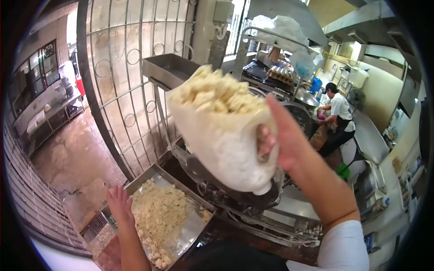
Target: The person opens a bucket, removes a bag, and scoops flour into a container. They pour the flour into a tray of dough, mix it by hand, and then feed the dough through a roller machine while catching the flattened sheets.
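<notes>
My right hand [282, 140] is wrapped round the handle of a white plastic jug [221, 144] with its wide end cut open. Pale yellow, crumbly dough [217, 90] heaps above the rim of the jug, which is held up and tilted in front of me. Below it to the left, a metal tray [192, 235] holds a loose spread of the same crumbly dough [158, 212]. My left hand [120, 203], fingers apart and holding nothing, is at the tray's left edge.
Behind the jug stands a machine on a metal frame [289, 232], partly hidden, with a metal trough [174, 70] at upper left. A barred gate [135, 67] rises behind. A person [337, 113] works at right, near egg cartons [280, 74] and a steel counter [368, 135].
</notes>
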The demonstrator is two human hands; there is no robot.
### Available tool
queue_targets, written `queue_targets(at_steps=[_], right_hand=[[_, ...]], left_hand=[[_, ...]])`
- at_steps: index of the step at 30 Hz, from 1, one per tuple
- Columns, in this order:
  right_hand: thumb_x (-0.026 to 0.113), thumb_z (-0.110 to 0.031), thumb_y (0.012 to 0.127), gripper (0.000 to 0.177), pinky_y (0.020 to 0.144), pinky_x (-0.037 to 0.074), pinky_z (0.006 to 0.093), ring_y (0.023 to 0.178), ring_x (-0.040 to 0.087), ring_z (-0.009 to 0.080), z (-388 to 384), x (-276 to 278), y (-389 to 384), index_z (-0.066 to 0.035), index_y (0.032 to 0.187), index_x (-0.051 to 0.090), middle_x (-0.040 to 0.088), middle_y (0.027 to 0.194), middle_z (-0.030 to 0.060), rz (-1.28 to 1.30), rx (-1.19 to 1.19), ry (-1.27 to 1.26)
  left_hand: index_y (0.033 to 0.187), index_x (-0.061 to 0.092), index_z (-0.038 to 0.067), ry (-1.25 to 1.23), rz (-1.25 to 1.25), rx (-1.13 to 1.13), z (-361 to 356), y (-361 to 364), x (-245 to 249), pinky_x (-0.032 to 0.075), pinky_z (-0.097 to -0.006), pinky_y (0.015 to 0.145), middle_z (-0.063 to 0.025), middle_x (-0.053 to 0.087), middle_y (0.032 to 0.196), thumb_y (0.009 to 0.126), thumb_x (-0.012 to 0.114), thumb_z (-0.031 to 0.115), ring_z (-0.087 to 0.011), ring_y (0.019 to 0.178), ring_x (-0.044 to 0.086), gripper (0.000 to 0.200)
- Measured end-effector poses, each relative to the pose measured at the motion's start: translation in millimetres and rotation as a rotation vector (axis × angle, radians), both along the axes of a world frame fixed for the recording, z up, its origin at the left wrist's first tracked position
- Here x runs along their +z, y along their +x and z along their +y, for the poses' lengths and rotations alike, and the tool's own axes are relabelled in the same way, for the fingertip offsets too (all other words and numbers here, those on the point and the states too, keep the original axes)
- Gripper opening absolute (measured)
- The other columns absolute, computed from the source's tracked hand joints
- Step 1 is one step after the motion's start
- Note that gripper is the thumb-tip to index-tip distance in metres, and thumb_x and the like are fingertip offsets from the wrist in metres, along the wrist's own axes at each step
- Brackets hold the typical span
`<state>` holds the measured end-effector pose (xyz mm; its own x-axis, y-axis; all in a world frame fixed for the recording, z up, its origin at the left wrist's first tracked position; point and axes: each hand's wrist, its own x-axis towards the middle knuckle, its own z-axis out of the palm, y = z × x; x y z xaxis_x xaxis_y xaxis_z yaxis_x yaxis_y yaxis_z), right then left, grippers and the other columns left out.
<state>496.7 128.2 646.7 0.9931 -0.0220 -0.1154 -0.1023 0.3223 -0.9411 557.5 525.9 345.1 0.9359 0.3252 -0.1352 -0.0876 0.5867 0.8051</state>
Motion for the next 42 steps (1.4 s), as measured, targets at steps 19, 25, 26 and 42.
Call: queue_targets(at_steps=[19,25,26,42], right_hand=[[0.067,-0.067,0.067,0.069,0.069,0.05,0.0443,0.078,0.065,0.0339,-111,58,236,0.0,0.083,0.07,0.067,0.081,0.0167,-0.426,-0.004,-2.297],[0.071,-0.06,0.067,0.061,0.077,0.052,0.0396,0.088,0.066,0.0281,-86,56,261,-0.005,0.092,0.071,0.069,0.092,0.0113,-0.437,0.104,-2.447],[0.071,-0.06,0.067,0.06,0.077,0.052,0.0395,0.089,0.066,0.0281,-88,64,261,-0.005,0.091,0.071,0.069,0.092,0.0108,-0.428,0.069,-2.452],[0.058,-0.067,0.073,0.069,0.069,0.05,0.0425,0.075,0.065,0.0332,-99,118,162,0.001,0.074,0.068,0.066,0.075,0.0186,-0.633,-0.334,-2.391]], left_hand=[[0.124,0.042,0.005,-0.13,0.602,-0.041,-95,-73,-181,0.047,-0.0353,0.058,-0.0136,0.056,0.109,0.088,0.043,0.062,-0.0248,0.082,0.059,0.067],[0.114,0.049,0.006,-0.001,0.606,-0.106,-117,-85,-183,0.047,-0.0341,0.056,-0.0099,0.06,0.092,0.091,0.044,0.054,-0.022,0.071,0.058,0.053],[0.112,0.048,0.007,0.006,0.599,-0.124,-115,-90,-192,0.046,-0.0357,0.056,-0.0101,0.06,0.091,0.09,0.044,0.055,-0.0217,0.068,0.057,0.053],[0.112,0.05,0.006,0.168,0.736,-0.164,-87,-94,-207,0.044,-0.0318,0.051,-0.0086,0.058,0.089,0.089,0.051,0.045,-0.0201,0.065,0.058,0.045]])
